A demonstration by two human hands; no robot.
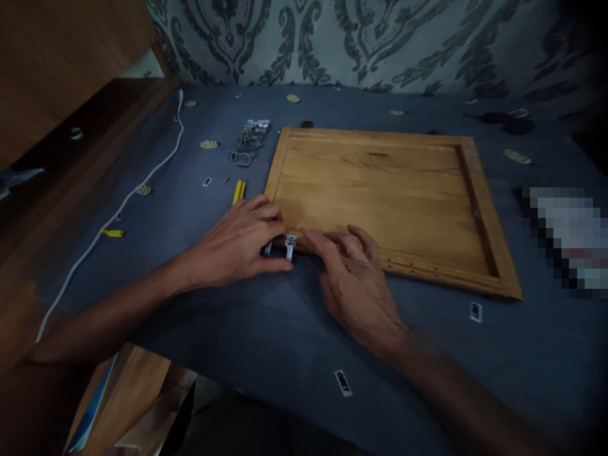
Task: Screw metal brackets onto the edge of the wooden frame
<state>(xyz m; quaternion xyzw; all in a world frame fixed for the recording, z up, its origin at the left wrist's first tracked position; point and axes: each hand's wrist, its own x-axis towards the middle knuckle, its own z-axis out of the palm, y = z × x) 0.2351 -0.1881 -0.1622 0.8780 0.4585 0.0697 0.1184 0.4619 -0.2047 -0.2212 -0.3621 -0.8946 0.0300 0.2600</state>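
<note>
A wooden panel with a raised frame [380, 190] lies on the patterned dark blue cloth. At its near left corner, my left hand [244, 237] is closed round a small metal bracket [291, 246], thumb below and fingers above, against the panel's near edge. My right hand [354, 278] rests on that same edge just to the right, fingers spread and lightly bent over the wood, holding nothing that I can see. Several small dark holes show along the edge to its right. A yellow tool or handle [239, 191] lies partly behind my left hand.
Several metal hardware pieces [249, 142] lie beyond my left hand. A white cable [159, 168] runs down the left side, near a small yellow piece [113, 233]. A dark object [510, 120] lies at the far right. A patterned wall [323, 44] borders the back.
</note>
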